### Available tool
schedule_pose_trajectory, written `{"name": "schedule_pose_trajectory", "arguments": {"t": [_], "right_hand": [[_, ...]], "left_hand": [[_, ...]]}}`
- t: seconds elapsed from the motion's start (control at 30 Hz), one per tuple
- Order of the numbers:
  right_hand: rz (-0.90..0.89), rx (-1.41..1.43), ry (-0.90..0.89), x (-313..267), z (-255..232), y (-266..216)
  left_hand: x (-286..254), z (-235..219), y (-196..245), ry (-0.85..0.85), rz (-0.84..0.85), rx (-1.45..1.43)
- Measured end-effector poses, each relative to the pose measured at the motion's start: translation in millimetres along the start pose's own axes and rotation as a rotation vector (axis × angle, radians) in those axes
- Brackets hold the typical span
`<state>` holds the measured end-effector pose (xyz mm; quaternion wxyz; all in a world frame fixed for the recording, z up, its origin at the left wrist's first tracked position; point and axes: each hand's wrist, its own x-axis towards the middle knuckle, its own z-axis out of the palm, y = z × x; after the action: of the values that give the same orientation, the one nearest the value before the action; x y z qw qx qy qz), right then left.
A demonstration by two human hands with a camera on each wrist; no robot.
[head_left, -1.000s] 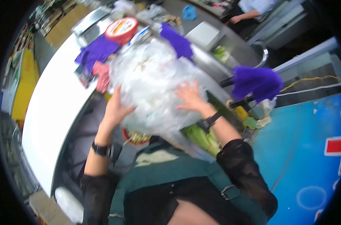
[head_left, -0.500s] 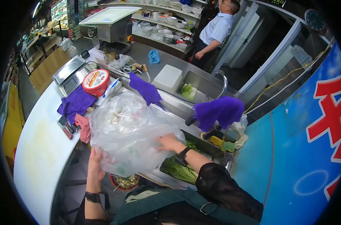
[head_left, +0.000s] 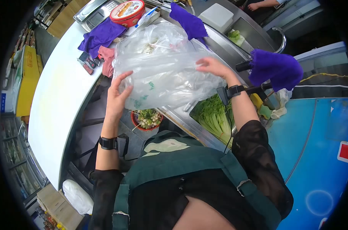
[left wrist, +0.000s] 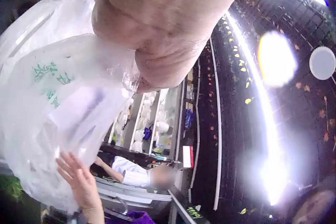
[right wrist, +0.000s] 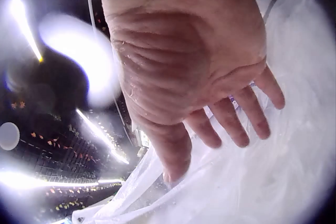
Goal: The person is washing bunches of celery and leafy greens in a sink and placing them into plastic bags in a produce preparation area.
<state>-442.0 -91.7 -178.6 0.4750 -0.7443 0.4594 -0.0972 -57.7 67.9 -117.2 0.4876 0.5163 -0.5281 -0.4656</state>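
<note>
A large clear plastic bag [head_left: 162,80] with green print lies bunched over the counter's steel part in the head view. At its left edge is my left hand [head_left: 117,96], fingers and thumb spread apart against the plastic. My right hand [head_left: 216,69] rests at the bag's upper right side with its fingers extended. In the right wrist view, the right hand [right wrist: 194,61] shows straight, spread fingers beside the bag [right wrist: 273,171]. The left wrist view has the left palm [left wrist: 152,29] close to the bag [left wrist: 58,103]; its fingertips are mostly hidden.
Left of the bag lie a pink cloth [head_left: 107,61], a purple cloth [head_left: 101,36], a knife [head_left: 87,69] and a red round tin [head_left: 127,13]. Leafy greens [head_left: 214,119] lie in a basin at right. Below stands a red bowl [head_left: 146,128] of vegetables. A person [head_left: 264,4] stands beyond.
Since the last earlier frame, the view has tilted down. The bag's near part is spread wider between my hands, and my right hand has moved off its front toward the upper right edge.
</note>
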Motion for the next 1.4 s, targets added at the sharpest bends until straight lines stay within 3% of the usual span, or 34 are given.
{"name": "schedule_pose_trajectory", "arguments": {"t": [0.03,0.07,0.13,0.17,0.23,0.27,0.33,0.37,0.4,0.43,0.47,0.53,0.57,0.63,0.7,0.77,0.83,0.93,1.0,1.03,1.17,1.27,1.4], "right_hand": [[0.05,0.133,0.122,1,-3,2],[0.054,0.14,0.126,4,-3,3],[0.044,0.162,0.44,13,3,4],[0.047,0.168,0.446,16,10,7],[-0.234,-0.219,0.366,22,29,17],[-0.226,-0.211,0.374,21,33,12],[-0.123,-0.193,0.134,2,35,-8],[-0.101,-0.181,0.143,-11,38,-11],[-0.135,0.033,0.116,-24,41,-11],[-0.168,0.247,0.093,-40,44,-10],[-0.141,0.259,0.103,-61,48,-6],[-0.087,0.657,0.097,-110,51,7],[0.014,0.716,0.118,-134,50,22],[0.277,0.694,0.216,-179,57,70],[0.532,0.298,0.209,-222,71,145],[0.625,0.25,0.158,-260,91,203],[0.698,0.205,0.097,-273,107,223],[0.771,0.085,0.094,-270,137,232],[0.833,-0.191,0.005,-258,155,248],[0.89,-0.185,-0.101,-249,162,257],[1.073,-0.269,-0.15,-226,176,247],[1.034,-0.288,-0.038,-232,176,242],[0.929,-0.381,-0.034,-236,158,225]], "left_hand": [[-3,3,2,-0.024,0.09,0.2],[-5,6,7,-0.032,0.088,0.204],[-10,13,17,-0.114,0.044,0.297],[-10,18,17,-0.114,0.013,0.26],[-8,22,15,-0.088,0.036,0.34],[-6,24,14,-0.055,0.063,0.415],[-2,25,11,-0.039,0.071,0.356],[-2,28,9,-0.012,0.075,0.292],[-4,35,20,0.005,-0.053,0.18],[-5,38,27,0.007,-0.079,0.132],[-6,40,28,0.012,-0.109,0.083],[-7,43,27,0.024,-0.131,0.094],[-7,45,30,0.018,-0.154,0.109],[-6,47,27,0.012,-0.161,0.126],[-4,48,22,0.013,-0.173,0.128],[-2,53,19,0.019,-0.183,0.095],[1,54,14,0.018,-0.197,0.097],[3,64,17,0.041,-0.18,0.144],[2,67,17,0.057,-0.23,0.168],[2,66,17,0.053,-0.237,0.174],[1,67,17,0.073,-0.257,0.191],[-1,66,15,0.09,-0.25,0.204],[-2,72,19,0.112,-0.256,0.221]]}}
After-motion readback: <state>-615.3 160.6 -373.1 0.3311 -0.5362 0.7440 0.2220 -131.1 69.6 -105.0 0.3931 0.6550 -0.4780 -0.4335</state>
